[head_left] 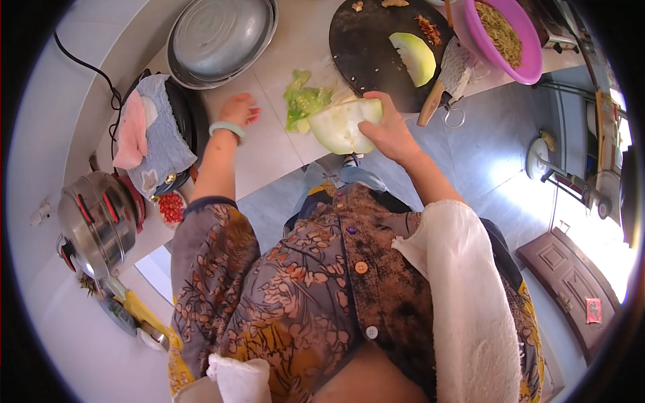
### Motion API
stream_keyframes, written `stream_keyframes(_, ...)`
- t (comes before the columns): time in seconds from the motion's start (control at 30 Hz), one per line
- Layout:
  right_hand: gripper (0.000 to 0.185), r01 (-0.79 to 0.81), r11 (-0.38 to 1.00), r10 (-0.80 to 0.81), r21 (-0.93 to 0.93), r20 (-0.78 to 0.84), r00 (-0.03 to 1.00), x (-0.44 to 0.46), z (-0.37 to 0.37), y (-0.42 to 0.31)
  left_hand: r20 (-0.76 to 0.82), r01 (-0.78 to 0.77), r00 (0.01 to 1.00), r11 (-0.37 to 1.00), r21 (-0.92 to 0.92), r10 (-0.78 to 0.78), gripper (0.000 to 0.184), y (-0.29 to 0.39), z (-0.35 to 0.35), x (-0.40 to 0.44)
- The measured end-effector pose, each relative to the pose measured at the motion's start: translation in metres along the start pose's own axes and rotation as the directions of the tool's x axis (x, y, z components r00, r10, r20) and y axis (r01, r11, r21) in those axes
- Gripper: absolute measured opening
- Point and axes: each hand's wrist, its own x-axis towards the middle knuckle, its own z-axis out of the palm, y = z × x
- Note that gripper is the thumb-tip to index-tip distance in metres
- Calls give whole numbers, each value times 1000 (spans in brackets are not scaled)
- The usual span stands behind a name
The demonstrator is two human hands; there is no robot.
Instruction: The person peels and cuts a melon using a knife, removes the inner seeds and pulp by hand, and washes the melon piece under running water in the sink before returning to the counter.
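My right hand (390,131) grips the right end of a large pale green melon piece (339,126), its cut white side facing up, at the counter's front edge. Left of the melon, my left hand (238,113) hangs over the counter with nothing visible in it, fingers loosely bent and slightly apart, a pale bangle (228,129) on the wrist. Between the hands, touching or close behind the melon, lie green peelings with seedy pulp (302,101). A smaller melon wedge (415,59) rests on the round black board (366,50). Beside it is a cleaver (457,67) with a wooden handle.
A pink bowl (471,23) of shredded food stands at the back right. Metal basins (222,37) sit at the back left. Along the left are a cloth-covered dark pan (158,127), a steel pot (101,221) and a dish of red pieces (172,208).
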Motion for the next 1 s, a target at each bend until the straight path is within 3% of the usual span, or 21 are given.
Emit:
stream_keyframes(0.07, 64, 16, 1000, -16, 20, -1, 1000, 0, 2, 1, 115, -97, 990, 992, 85, 87, 34, -7, 17, -27)
stream_keyframes(0.13, 62, -16, 1000, 15, 23, 26, 1000, -1, 2, 0, 210, -318, 929, 947, 31, 305, 35, -11, 38, -48)
stream_keyframes(0.17, 61, -29, 999, 28, 23, 41, 999, -1, 3, -1, 244, -455, 872, 886, 90, 423, 37, -12, 54, -62)
stream_keyframes(0.23, 64, -17, 999, 17, -31, 26, 1000, 1, 7, 2, 296, -665, 745, 700, 260, 598, 39, -8, 83, -92)
stream_keyframes(0.3, 66, -11, 998, 12, -57, 23, 1000, 1, 10, 2, 352, -762, 624, 442, 474, 698, 38, -1, 102, -118)
stream_keyframes(0.5, 67, -12, 995, 16, -100, 35, 999, -6, 9, -6, 454, -786, 571, 295, 544, 684, 35, -14, 113, -121)
stream_keyframes(0.7, 66, 3, 991, 6, -133, 66, 998, -8, 8, -1, 537, -793, 605, 387, 470, 588, 22, -10, 108, -115)
stream_keyframes(0.9, 66, -26, 989, 39, -147, 87, 995, -10, 6, -5, 600, -827, 529, 205, 523, 600, 19, -9, 109, -106)
stream_keyframes(1.0, 65, -9, 987, 23, -161, 85, 996, -8, 7, -4, 544, -812, 564, 298, 502, 622, 18, -10, 110, -103)
